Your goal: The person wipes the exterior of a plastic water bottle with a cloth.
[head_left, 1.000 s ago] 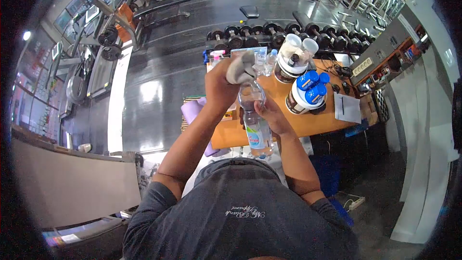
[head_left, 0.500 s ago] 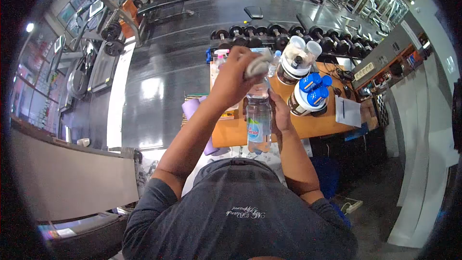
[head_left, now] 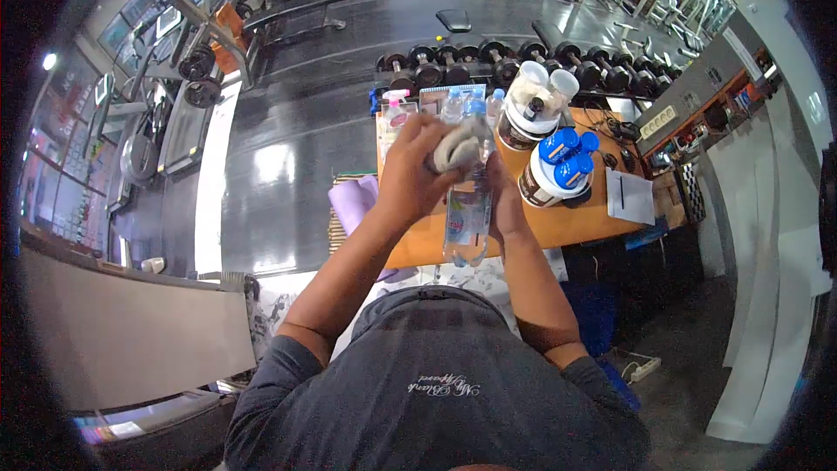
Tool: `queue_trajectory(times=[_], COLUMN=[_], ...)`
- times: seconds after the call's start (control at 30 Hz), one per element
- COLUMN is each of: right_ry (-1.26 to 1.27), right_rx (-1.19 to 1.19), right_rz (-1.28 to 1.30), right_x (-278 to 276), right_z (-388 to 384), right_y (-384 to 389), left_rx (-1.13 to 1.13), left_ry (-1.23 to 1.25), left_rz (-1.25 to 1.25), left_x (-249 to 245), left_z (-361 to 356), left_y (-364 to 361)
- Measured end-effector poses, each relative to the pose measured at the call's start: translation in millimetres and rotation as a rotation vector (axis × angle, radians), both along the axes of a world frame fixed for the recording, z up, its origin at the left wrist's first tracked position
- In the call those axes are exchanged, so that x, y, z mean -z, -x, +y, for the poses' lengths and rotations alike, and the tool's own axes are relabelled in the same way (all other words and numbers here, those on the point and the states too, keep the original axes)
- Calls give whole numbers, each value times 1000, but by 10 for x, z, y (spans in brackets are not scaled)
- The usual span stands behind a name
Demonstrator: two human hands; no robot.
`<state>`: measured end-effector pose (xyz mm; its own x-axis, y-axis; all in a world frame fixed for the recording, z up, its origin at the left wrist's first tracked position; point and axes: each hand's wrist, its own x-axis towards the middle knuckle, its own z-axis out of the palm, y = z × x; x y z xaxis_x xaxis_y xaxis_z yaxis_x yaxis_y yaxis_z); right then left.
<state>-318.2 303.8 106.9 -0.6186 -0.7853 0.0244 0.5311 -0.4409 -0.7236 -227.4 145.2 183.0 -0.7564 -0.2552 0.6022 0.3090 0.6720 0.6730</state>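
Observation:
My right hand (head_left: 506,205) is wrapped around the side of a clear plastic water bottle (head_left: 466,231), which is held up in front of the desk's near edge. The bottle has a label and a blue cap. In my left hand (head_left: 408,170) is a bunched greyish cloth (head_left: 459,150), pressed against or close in front of the bottle's upper part. The cloth hides some of the bottle's neck and shoulder. My left fingers are curled around the cloth; the right fingertips are partly hidden behind the bottle.
On the wooden desk (head_left: 584,225) stand a spray bottle (head_left: 395,115), small water bottles (head_left: 452,106), two large tubs (head_left: 534,190) with blue-lidded containers (head_left: 571,170) on one, and paper (head_left: 630,201) with a pen. A purple mat (head_left: 353,201) lies left. Dumbbells (head_left: 497,65) line the far side.
My left hand has moved the cloth down from the bottle's top to its upper body, uncovering the blue cap. The bottle has tilted slightly, still in my right hand.

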Motion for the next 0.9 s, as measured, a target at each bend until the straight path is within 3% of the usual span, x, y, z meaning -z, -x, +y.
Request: queue_trajectory(times=[0.13,0.23,0.37,0.47,0.5,0.6,0.83,0.9], right_ry=[-80,-33,-9,-158,-83,-108,39,25], right_rx=[28,228,98,279,187,268,162,186], right_rz=[176,70,-37,96,37,130,54,70], right_x=[17,11,235,5,1,-90,78,-10], right_z=[-10,-85,95,62,49,16,160,182], right_y=[-21,-67,135,-14,23,-66,228,182], left_rx=[-55,14,110,146,98,-35,207,156], left_ry=[45,58,-32,-38,-55,-22,-89,-119], left_rz=[82,22,-160,-152,-115,122,-118,-109], left_x=[-62,74,194,174,167,102,326,329], left_z=[-31,53,251,158,140,139,112,102], left_y=[228,215,-116,-102,-60,100,-199,-190])
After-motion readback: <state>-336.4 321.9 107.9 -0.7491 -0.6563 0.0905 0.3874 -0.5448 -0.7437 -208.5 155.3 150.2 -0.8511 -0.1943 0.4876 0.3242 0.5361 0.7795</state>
